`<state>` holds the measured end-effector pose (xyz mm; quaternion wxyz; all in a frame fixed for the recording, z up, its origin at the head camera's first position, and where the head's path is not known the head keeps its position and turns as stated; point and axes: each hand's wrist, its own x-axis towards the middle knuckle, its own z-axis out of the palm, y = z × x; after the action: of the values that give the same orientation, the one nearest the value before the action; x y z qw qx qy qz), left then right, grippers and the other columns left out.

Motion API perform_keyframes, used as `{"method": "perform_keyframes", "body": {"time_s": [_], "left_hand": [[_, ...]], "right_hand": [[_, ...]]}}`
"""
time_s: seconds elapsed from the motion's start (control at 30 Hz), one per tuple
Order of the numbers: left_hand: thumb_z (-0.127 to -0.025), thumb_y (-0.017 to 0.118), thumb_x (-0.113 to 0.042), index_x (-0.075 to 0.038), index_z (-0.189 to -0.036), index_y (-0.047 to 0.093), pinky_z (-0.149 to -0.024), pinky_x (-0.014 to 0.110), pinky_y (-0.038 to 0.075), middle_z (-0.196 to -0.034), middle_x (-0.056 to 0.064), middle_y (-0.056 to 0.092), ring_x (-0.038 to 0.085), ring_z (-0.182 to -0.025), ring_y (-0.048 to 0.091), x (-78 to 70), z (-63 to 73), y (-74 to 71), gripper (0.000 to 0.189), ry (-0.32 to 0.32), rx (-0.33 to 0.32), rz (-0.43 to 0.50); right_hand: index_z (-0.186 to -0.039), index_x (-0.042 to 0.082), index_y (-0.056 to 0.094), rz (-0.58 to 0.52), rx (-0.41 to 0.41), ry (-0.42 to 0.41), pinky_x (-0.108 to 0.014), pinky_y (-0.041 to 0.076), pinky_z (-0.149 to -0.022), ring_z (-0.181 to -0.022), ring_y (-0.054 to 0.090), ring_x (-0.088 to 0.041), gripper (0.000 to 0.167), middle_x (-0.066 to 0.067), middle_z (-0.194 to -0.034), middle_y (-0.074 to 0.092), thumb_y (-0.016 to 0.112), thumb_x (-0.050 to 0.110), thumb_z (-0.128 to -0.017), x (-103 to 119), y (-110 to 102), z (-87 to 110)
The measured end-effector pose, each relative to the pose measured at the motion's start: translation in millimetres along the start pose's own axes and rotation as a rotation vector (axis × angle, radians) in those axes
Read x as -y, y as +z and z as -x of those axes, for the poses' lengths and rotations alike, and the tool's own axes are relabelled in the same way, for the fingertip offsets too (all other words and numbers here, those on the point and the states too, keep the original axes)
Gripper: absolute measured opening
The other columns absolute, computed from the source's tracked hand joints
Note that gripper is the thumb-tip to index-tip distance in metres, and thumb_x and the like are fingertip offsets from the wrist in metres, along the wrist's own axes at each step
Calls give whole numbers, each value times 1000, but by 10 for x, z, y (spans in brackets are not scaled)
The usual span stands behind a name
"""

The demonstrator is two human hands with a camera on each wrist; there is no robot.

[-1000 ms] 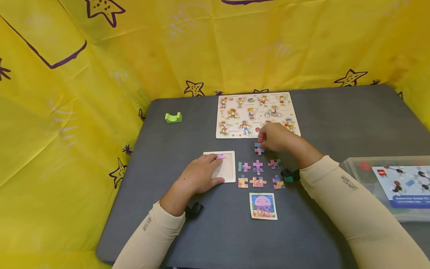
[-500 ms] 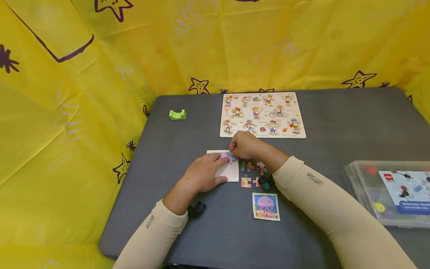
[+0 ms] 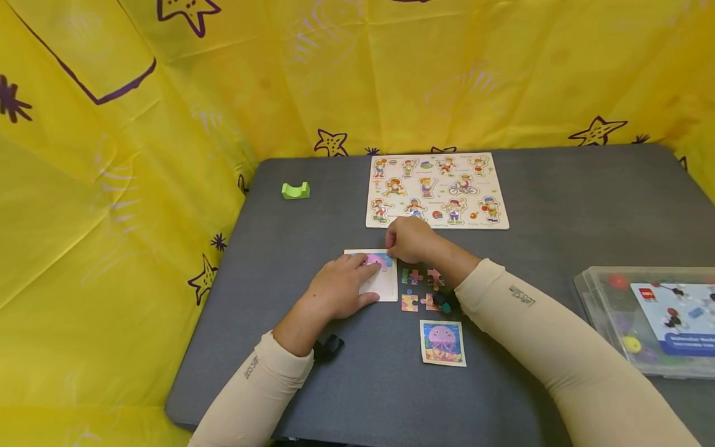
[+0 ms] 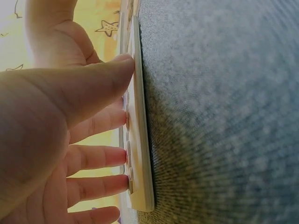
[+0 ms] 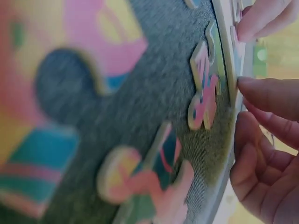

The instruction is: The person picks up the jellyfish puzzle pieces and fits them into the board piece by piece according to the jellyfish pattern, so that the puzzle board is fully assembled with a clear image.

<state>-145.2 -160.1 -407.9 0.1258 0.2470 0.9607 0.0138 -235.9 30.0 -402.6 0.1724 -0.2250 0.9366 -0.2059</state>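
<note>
My left hand (image 3: 338, 287) rests on the small wooden puzzle tray (image 3: 386, 292) with straight, spread fingers. Its fingertips press puzzle pieces in the tray's top row, and in the left wrist view its thumb (image 4: 100, 81) lies at the tray's edge. My right hand (image 3: 412, 241) pinches at a blue jigsaw piece (image 3: 386, 258) in the tray's top right corner; its fingers mostly hide the piece. Just right of the tray lie loose jigsaw pieces (image 3: 409, 303), several partly covered by the right wrist. A jellyfish picture card (image 3: 443, 343) lies nearer the person.
Behind the hands lies a wooden board with sports figures (image 3: 438, 189). A green curved block (image 3: 295, 190) sits at the back left. On the right stands a clear plastic box (image 3: 609, 310) with a printed label. Yellow cloth (image 3: 335, 74) hangs around the grey table (image 3: 368, 397).
My right hand has carried a jigsaw piece leftward from behind the loose pieces to the tray's top right corner, then shifted slightly. The left hand stays on the tray.
</note>
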Motion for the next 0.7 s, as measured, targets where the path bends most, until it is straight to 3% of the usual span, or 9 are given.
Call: {"method": "perform_keyframes", "body": {"time_s": [0.1, 0.3, 0.4, 0.57, 0.7], "left_hand": [[-94, 67, -53, -24, -150, 52, -110, 51, 42, -150, 8, 50, 32, -135, 50, -1, -9, 13, 64, -3, -10, -2], [-94, 67, -53, -26, -149, 51, -111, 50, 40, -150, 7, 49, 29, -137, 46, -3, -17, 44, 64, -19, -21, 4], [-93, 68, -54, -26, -149, 50, -111, 50, 39, -151, 6, 48, 29, -137, 45, -2, -23, 47, 65, -25, -31, 10], [-92, 68, -57, -25, -154, 44, -110, 51, 39, -151, 6, 47, 30, -137, 44, 45, -37, 38, 73, -29, -37, 40], [-91, 69, -56, -22, -153, 46, -107, 50, 39, -149, 7, 48, 29, -134, 44, 149, -12, 13, 75, -42, -61, 94]], "right_hand": [[-83, 15, 72, 51, 19, -10, -37, 48, -76, -80, 60, -21, 11, 0, -80, 66, 79, 22, -88, -29, -32, 83], [-87, 12, 70, 152, 152, -2, -36, 50, -72, -75, 60, -20, 22, -2, -82, 65, 85, 27, -83, -78, -98, 360], [-84, 12, 69, 181, 169, -3, -35, 48, -70, -73, 60, -19, 23, -1, -77, 64, 84, 29, -84, -98, -76, 448], [-80, 13, 66, 86, 150, 15, -31, 46, -62, -60, 61, -16, 19, -2, -68, 63, 79, 24, -89, -117, -27, 510], [-79, 14, 66, 9, 100, 17, -31, 46, -63, -53, 60, -15, 18, -1, -69, 63, 79, 21, -90, -115, -29, 527]]}}
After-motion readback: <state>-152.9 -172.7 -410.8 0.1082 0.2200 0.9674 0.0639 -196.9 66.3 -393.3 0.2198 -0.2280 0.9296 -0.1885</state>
